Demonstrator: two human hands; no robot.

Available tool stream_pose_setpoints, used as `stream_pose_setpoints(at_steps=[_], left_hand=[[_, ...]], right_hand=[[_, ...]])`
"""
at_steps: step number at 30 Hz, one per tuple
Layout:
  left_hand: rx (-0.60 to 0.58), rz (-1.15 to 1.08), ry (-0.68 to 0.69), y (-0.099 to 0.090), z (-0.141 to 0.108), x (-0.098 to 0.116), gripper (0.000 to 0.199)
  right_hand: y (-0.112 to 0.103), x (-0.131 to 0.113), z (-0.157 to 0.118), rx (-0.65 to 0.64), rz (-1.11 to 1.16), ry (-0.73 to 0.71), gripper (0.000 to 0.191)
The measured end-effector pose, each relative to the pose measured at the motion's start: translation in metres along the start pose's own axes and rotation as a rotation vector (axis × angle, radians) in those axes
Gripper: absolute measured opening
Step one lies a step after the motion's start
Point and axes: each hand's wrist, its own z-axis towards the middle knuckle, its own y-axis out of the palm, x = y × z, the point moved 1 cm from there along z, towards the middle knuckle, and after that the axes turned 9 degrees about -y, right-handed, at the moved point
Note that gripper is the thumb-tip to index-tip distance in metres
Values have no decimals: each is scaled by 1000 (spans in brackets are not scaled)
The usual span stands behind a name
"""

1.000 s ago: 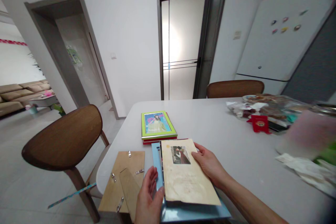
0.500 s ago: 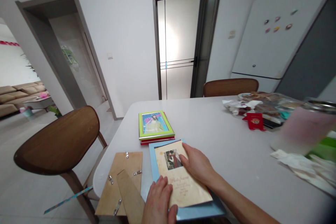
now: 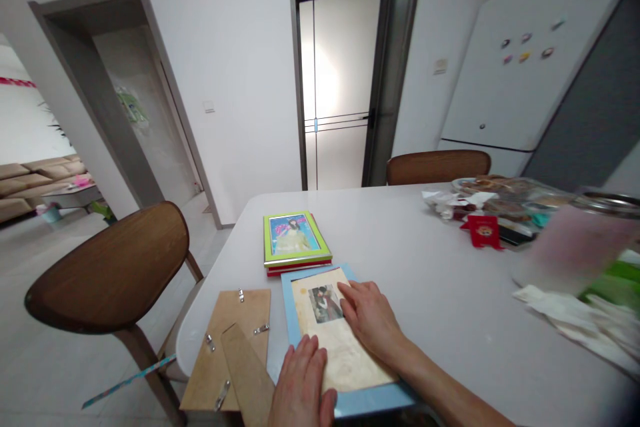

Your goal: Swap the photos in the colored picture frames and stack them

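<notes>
A cream printed sheet with a small photo near its top lies on a light blue frame, whose border shows around it. My left hand rests on the sheet's lower left edge, fingers stretched out. Across the right side of the sheet lies my right hand, its fingers extended and the fingertips close to the photo. To the left is a brown backing board with metal clips and a support flap on it.
Behind the blue frame sits a stack topped by a green picture frame. On the right are a pink-tinted jar, a red packet, crumpled tissue and plastic packaging. A wooden chair stands left of the white table.
My right hand has shifted from holding the sheet's right edge to lying over it. The sheet has moved slightly left, and its lower printed text is no longer visible. My left hand has barely moved.
</notes>
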Motion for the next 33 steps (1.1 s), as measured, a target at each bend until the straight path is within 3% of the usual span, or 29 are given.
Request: stream_pose_setpoints(at_steps=[8, 14, 17, 21, 25, 27, 30, 33], left_hand=[[-66, -71, -76, -4, 3, -1, 36], [-108, -106, -270, -14, 18, 14, 37], [-96, -106, -214, -19, 17, 10, 40], [-42, -36, -75, -32, -16, -33, 54], [44, 133, -234, -44, -66, -99, 66], [95, 216, -291, -44, -83, -124, 62], [199, 242, -279, -38, -92, -142, 47], [301, 229, -256, -37, -86, -140, 34]], right_hand=[[5, -5, -1, -71, -106, -81, 23], [-4, -9, -5, -141, -114, -149, 22], [-7, -13, -6, -149, -91, -145, 23], [-10, -37, -8, -113, 63, -187, 26], [-4, -85, -14, -176, 247, -327, 26], [6, -111, -17, -210, 293, -390, 29], [27, -143, -18, -271, 297, -431, 48], [38, -155, -17, -262, 322, -378, 58]])
